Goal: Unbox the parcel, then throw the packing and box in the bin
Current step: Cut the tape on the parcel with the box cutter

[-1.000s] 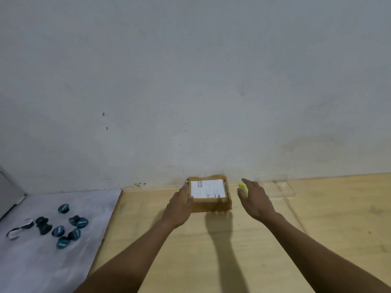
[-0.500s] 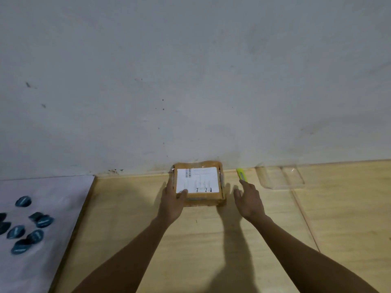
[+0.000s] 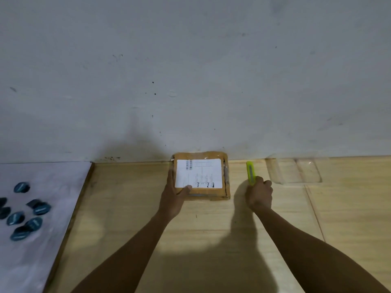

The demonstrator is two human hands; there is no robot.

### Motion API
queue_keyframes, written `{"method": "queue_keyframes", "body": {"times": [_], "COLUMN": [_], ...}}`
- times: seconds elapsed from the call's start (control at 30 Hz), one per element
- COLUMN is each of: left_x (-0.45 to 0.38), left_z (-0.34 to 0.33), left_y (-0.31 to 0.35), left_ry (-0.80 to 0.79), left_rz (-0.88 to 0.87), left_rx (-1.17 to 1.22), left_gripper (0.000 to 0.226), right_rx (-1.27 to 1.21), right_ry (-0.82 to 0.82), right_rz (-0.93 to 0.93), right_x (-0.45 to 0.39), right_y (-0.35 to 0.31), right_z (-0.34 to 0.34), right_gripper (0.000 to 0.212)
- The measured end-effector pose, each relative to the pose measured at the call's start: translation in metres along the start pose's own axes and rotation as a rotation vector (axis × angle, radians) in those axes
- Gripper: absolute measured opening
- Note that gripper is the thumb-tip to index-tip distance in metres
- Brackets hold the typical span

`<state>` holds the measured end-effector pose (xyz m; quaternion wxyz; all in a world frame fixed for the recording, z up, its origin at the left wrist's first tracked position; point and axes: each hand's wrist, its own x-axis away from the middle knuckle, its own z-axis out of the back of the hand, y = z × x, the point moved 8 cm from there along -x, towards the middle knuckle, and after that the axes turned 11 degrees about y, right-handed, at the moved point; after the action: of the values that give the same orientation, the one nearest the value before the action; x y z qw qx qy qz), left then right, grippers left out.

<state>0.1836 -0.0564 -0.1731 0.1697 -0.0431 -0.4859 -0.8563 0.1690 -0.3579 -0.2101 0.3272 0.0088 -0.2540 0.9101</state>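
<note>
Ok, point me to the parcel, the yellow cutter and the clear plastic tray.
parcel (image 3: 198, 173): head view, on its white shipping label.
yellow cutter (image 3: 250, 172): head view, on the body above the fist.
clear plastic tray (image 3: 294, 171): head view, on its transparent base.

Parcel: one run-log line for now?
parcel sealed, on table | left hand steadying it | right hand gripping yellow cutter

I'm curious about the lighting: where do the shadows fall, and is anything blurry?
Head view: dim light from behind throws arm shadows forward across the wooden table and up the wall behind the parcel; the label print is too soft to read; the dark caps at left look slightly smeared.
</note>
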Motion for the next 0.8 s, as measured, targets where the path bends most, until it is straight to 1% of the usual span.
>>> {"method": "queue_keyframes", "body": {"times": [0.13, 0.23, 0.33, 0.43, 0.5, 0.57, 0.73, 0.8], "left_x": [0.01, 0.026, 0.042, 0.056, 0.067, 0.079, 0.11, 0.122], "left_z": [-0.001, -0.002, 0.0, 0.0, 0.0, 0.001, 0.002, 0.001], "left_y": [-0.008, -0.014, -0.019, -0.022, -0.025, -0.03, -0.044, -0.048], "left_ry": [-0.011, -0.03, -0.032, -0.056, -0.072, -0.08, -0.128, -0.15], "left_rz": [0.021, 0.023, 0.004, -0.011, -0.026, -0.047, -0.095, -0.106], "left_rx": [0.017, 0.032, 0.051, 0.07, 0.073, 0.066, 0.049, 0.05], "left_gripper": [0.088, 0.09, 0.09, 0.091, 0.09, 0.091, 0.094, 0.096], "right_rx": [-0.201, -0.349, -0.453, -0.604, -0.716, -0.781, -0.791, -0.814], "right_ry": [-0.012, -0.02, -0.051, -0.106, -0.138, -0.157, -0.139, -0.129], "right_rz": [-0.103, -0.146, -0.151, -0.158, -0.167, -0.155, -0.081, -0.07], "right_x": [0.011, 0.03, 0.05, 0.069, 0.089, 0.112, 0.159, 0.176], "right_y": [0.01, 0.017, 0.03, 0.04, 0.042, 0.045, 0.057, 0.06], "right_z": [0.0, 0.007, 0.009, 0.012, 0.019, 0.027, 0.041, 0.048], "right_gripper": [0.033, 0.035, 0.046, 0.068, 0.075, 0.074, 0.051, 0.046]}}
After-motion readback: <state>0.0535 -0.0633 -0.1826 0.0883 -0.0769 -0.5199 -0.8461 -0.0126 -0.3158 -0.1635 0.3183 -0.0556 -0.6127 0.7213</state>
